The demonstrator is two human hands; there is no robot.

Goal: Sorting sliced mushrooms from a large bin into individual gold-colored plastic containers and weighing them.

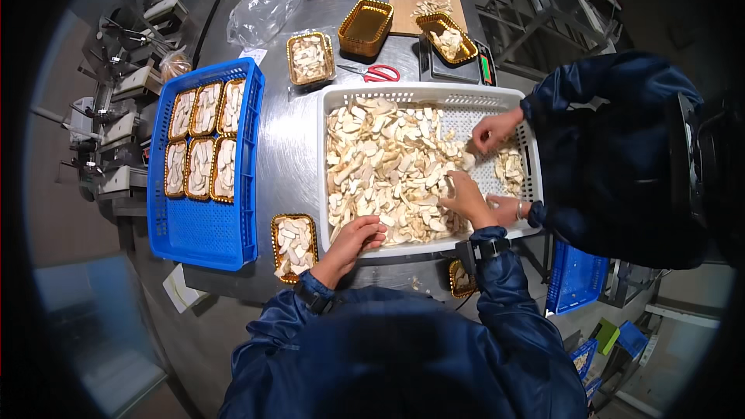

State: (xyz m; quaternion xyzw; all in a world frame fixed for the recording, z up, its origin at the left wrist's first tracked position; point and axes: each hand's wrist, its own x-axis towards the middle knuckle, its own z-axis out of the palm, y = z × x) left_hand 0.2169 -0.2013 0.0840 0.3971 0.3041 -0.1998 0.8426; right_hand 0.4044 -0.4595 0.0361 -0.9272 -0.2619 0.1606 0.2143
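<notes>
A white perforated plastic crate (pixel 429 249) holds a broad heap of pale sliced mushrooms (pixel 390 163). At the crate's near left edge is my left hand (pixel 354 240), its fingers curled together over the slices; whether it grips one is hidden. My right hand (pixel 470 201) reaches to the right side of the heap, thumb and fingers apart, touching or just above the slices. Left of the crate, a gold tray (pixel 294 247) filled with slices lies near my left wrist. Below my right forearm, another gold tray (pixel 463 278) is partly covered.
A co-worker's hands (pixel 497 131) reach into the crate from the right. Filled trays stand in a blue crate (pixel 204 238) at left. Behind are red-handled scissors (pixel 378 73), stacked gold trays (pixel 365 29), a scale (pixel 451 73) bearing a tray, and a cutting board (pixel 401 17) with a knife beyond.
</notes>
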